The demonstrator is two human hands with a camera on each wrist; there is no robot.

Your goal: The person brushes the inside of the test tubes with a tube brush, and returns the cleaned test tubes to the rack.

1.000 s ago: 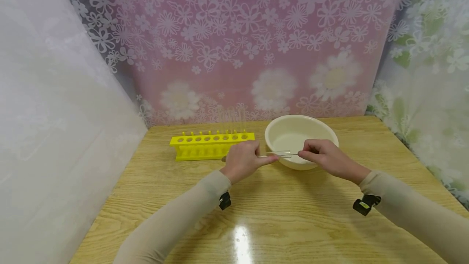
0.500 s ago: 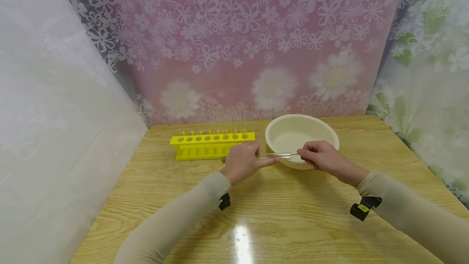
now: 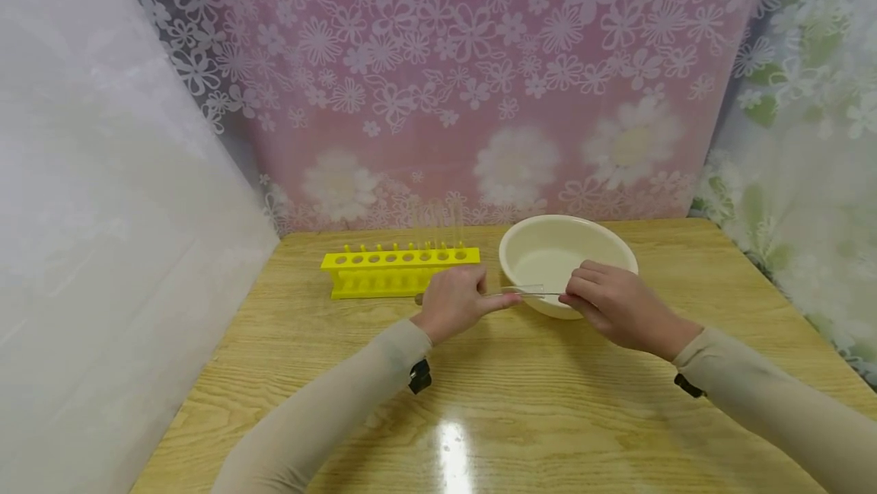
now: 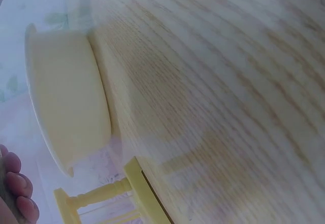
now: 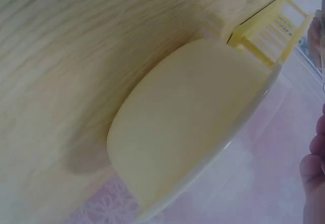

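Observation:
My left hand (image 3: 454, 300) grips a clear glass test tube (image 3: 530, 290) that lies level, its mouth toward the right. The left thumb points along the tube. A brownish bristly end (image 3: 419, 299) shows at the left side of that hand. From the tube's mouth runs the thin wire handle of a test tube brush (image 3: 553, 294), pinched by my right hand (image 3: 620, 304). Both hands are in front of the cream basin (image 3: 510, 239), above the table. In the left wrist view, curled fingers (image 4: 23, 188) show at the edge; the right wrist view shows fingertips (image 5: 317, 145).
Left of the basin stands a yellow test tube rack (image 3: 377, 259), with several clear test tubes (image 3: 457, 227) upright at its right end. The wooden table (image 3: 521, 418) meets a pink floral curtain (image 3: 425, 98) at the back.
My right hand has turned over on the wire, knuckles now facing up more, and shifted slightly right. The left hand has kept its place with the test tube.

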